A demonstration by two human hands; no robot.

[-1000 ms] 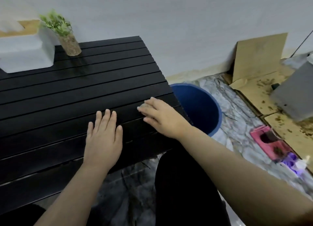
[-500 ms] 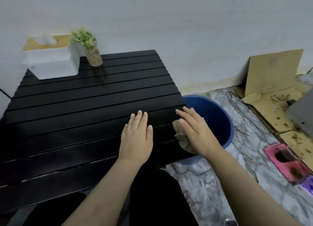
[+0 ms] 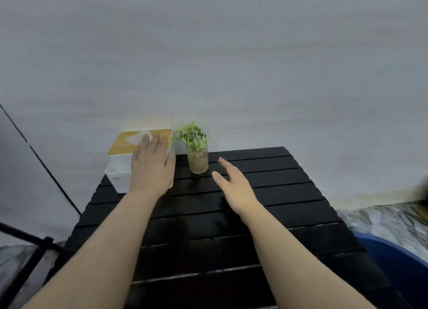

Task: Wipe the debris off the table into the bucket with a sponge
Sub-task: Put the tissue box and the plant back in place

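Two empty hands, fingers straight, hovered over the black slatted table [image 3: 289,193]. The left hand [image 3: 150,167] hid much of the tissue box [image 3: 118,176]; the right hand [image 3: 234,186] was near the potted plant [image 3: 196,156]. I saw only a blurred slice of the blue bucket [image 3: 398,269], cut off lower right.

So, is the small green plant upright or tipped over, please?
Upright: the small green plant in its glass jar stands base-down on the black slatted table, leaves up.

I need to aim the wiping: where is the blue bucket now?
In the head view, the blue bucket sits at the lower right corner, low beside the right edge of the black table, only partly in frame.
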